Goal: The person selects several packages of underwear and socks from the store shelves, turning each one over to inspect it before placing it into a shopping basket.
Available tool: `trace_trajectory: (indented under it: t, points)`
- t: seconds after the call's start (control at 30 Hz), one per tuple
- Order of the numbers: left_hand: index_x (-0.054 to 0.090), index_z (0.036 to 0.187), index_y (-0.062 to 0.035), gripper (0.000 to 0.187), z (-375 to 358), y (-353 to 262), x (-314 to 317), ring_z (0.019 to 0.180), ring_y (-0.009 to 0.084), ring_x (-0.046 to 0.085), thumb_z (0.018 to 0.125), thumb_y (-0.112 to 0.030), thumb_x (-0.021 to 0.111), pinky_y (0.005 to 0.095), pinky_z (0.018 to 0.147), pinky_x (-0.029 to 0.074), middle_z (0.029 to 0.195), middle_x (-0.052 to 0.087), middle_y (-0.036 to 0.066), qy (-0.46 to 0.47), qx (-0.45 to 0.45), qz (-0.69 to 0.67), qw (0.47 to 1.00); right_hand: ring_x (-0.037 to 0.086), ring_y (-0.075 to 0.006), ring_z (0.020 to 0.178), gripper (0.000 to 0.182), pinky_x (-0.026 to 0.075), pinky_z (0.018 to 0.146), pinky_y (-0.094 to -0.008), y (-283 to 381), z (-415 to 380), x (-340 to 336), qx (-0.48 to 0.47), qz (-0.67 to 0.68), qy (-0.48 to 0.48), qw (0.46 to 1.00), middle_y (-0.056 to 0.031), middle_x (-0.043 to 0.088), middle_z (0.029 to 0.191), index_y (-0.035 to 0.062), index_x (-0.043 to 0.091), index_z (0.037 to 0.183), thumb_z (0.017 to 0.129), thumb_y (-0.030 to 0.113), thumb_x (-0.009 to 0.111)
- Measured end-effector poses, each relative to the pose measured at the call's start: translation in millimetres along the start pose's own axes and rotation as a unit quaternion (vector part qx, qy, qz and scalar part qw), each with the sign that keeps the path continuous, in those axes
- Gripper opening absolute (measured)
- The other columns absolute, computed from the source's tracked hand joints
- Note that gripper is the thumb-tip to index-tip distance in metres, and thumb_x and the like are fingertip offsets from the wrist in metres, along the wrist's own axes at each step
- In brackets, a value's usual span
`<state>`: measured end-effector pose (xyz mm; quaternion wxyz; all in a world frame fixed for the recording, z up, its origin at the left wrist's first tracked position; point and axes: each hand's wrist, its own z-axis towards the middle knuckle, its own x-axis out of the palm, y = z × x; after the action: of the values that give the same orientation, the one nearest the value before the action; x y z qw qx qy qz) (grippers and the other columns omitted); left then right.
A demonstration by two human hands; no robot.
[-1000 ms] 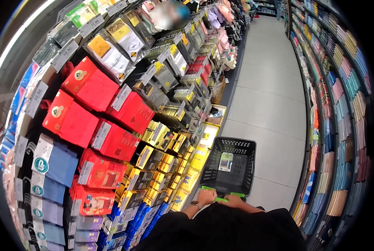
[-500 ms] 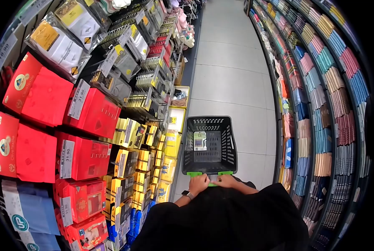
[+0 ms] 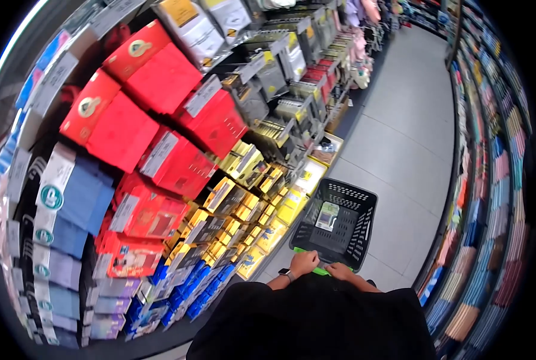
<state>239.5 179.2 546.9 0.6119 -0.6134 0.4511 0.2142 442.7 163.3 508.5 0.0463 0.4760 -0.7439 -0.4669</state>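
Note:
A black plastic shopping basket (image 3: 362,223) with green handle parts is directly in front of my body. Its green handle (image 3: 320,271) is gripped near one end by my left hand (image 3: 304,263), which has a dark watch (image 3: 286,274) on the wrist. My right hand (image 3: 340,271) closes around the handle a little further right. Inside the basket, against its left side, lies a flat pale package (image 3: 327,216) with a green top and a dark patch. Neither hand touches that package.
On the left, a shelf rack holds red boxes (image 3: 139,138), yellow boxes (image 3: 247,207), blue packs (image 3: 187,300) and hanging grey packets (image 3: 271,81). Stacks of folded cloth (image 3: 490,240) line the shelves on the right. Grey tiled floor (image 3: 394,144) runs between them.
My view has turned left, bringing more of the left rack into sight. The basket and both hands appear further right and lower, with the basket tilted in view. Both hands still hold the handle.

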Motion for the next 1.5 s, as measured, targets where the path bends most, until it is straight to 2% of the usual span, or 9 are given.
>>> trace_trajectory:
  t: [0.4, 0.47, 0.67, 0.8, 0.83, 0.9, 1.0, 1.13, 1.5]
  points:
    - [0.058, 0.078, -0.0066, 0.021, -15.3, -7.5, -1.3, 0.070, 0.0368, 0.060, 0.086, -0.025, 0.051, 0.0499, 0.061, 0.045, 0.073, 0.063, 0.014, -0.098, -0.052, -0.048, 0.993, 0.063, -0.0327, 0.089, 0.053, 0.045, 0.080, -0.0406, -17.8, 21.6, -3.1, -0.025, 0.038, 0.044, 0.998, -0.0235, 0.065, 0.091, -0.0036, 0.064, 0.096, 0.090, 0.045, 0.045]
    - [0.057, 0.078, -0.0063, 0.022, -15.9, -7.8, -2.5, 0.070, 0.0372, 0.059, 0.087, -0.025, 0.051, 0.0502, 0.061, 0.044, 0.073, 0.062, 0.015, -0.101, -0.056, -0.039, 0.992, 0.062, -0.0235, 0.085, 0.045, 0.046, 0.079, -0.0360, -12.7, 20.2, -6.9, 0.008, 0.042, 0.055, 0.998, -0.0172, 0.067, 0.092, -0.0019, 0.065, 0.103, 0.091, 0.038, 0.048]
    - [0.055, 0.080, -0.0053, 0.024, -16.9, -3.7, -3.6, 0.077, 0.0380, 0.059, 0.089, -0.026, 0.049, 0.0488, 0.065, 0.045, 0.080, 0.062, 0.017, -0.088, -0.066, -0.053, 0.993, 0.060, -0.0176, 0.083, 0.041, 0.046, 0.077, -0.0331, -29.3, 31.5, -1.8, 0.003, 0.047, 0.066, 0.997, -0.0106, 0.067, 0.089, -0.0021, 0.066, 0.103, 0.090, 0.034, 0.050]
    - [0.058, 0.092, -0.0054, 0.013, -10.1, 10.0, -6.1, 0.078, 0.0307, 0.063, 0.090, -0.013, 0.048, 0.0382, 0.070, 0.049, 0.080, 0.062, 0.014, -0.172, -0.063, -0.248, 0.951, 0.060, -0.0178, 0.083, 0.041, 0.046, 0.077, -0.0329, -27.4, 27.6, -0.2, 0.004, 0.077, 0.039, 0.996, -0.0106, 0.067, 0.088, -0.0017, 0.066, 0.102, 0.090, 0.034, 0.050]
    - [0.059, 0.097, -0.0045, 0.014, -7.5, 13.7, -14.9, 0.080, 0.0221, 0.063, 0.090, -0.008, 0.047, 0.0325, 0.073, 0.049, 0.083, 0.062, 0.011, -0.164, -0.109, -0.328, 0.924, 0.060, -0.0179, 0.083, 0.041, 0.046, 0.077, -0.0328, -28.4, 28.5, 0.4, 0.009, 0.073, 0.046, 0.996, -0.0104, 0.067, 0.087, -0.0018, 0.066, 0.102, 0.090, 0.035, 0.051]
    - [0.059, 0.094, -0.0024, 0.013, 2.1, 26.9, -46.8, 0.080, 0.0204, 0.062, 0.088, -0.006, 0.048, 0.0317, 0.072, 0.049, 0.084, 0.063, 0.009, -0.256, -0.086, -0.353, 0.896, 0.060, -0.0182, 0.083, 0.042, 0.046, 0.078, -0.0331, -30.1, 31.7, 1.2, 0.030, 0.059, 0.058, 0.996, -0.0104, 0.067, 0.085, -0.0018, 0.066, 0.101, 0.090, 0.036, 0.051]
    - [0.059, 0.098, -0.0038, 0.013, 4.0, 24.9, -148.6, 0.086, 0.0171, 0.055, 0.091, -0.014, 0.054, 0.0288, 0.077, 0.044, 0.094, 0.057, 0.007, -0.419, -0.059, -0.297, 0.856, 0.060, -0.0176, 0.083, 0.041, 0.046, 0.077, -0.0332, -25.6, 25.5, -0.4, 0.024, 0.070, 0.047, 0.996, -0.0102, 0.067, 0.084, -0.0016, 0.066, 0.100, 0.089, 0.036, 0.051]
    - [0.055, 0.105, -0.0009, 0.019, -4.7, 32.6, -261.1, 0.100, 0.0189, 0.052, 0.088, 0.000, 0.047, 0.0280, 0.085, 0.041, 0.106, 0.053, 0.008, -0.565, -0.048, -0.151, 0.810, 0.059, -0.0173, 0.072, 0.039, 0.046, 0.068, -0.0340, -34.8, 28.8, 4.7, -0.014, 0.074, 0.010, 0.997, -0.0108, 0.065, 0.075, -0.0006, 0.067, 0.092, 0.088, 0.032, 0.047]
    - [0.027, 0.138, 0.0000, 0.056, -2.5, 51.9, -309.1, 0.130, 0.0273, 0.034, 0.093, -0.020, 0.053, 0.0398, 0.107, 0.028, 0.139, 0.033, 0.016, -0.644, -0.111, -0.140, 0.744, 0.059, -0.0168, 0.071, 0.036, 0.047, 0.068, -0.0326, -42.4, 30.5, 7.3, -0.007, 0.097, 0.007, 0.995, -0.0091, 0.065, 0.076, -0.0007, 0.067, 0.091, 0.086, 0.030, 0.048]
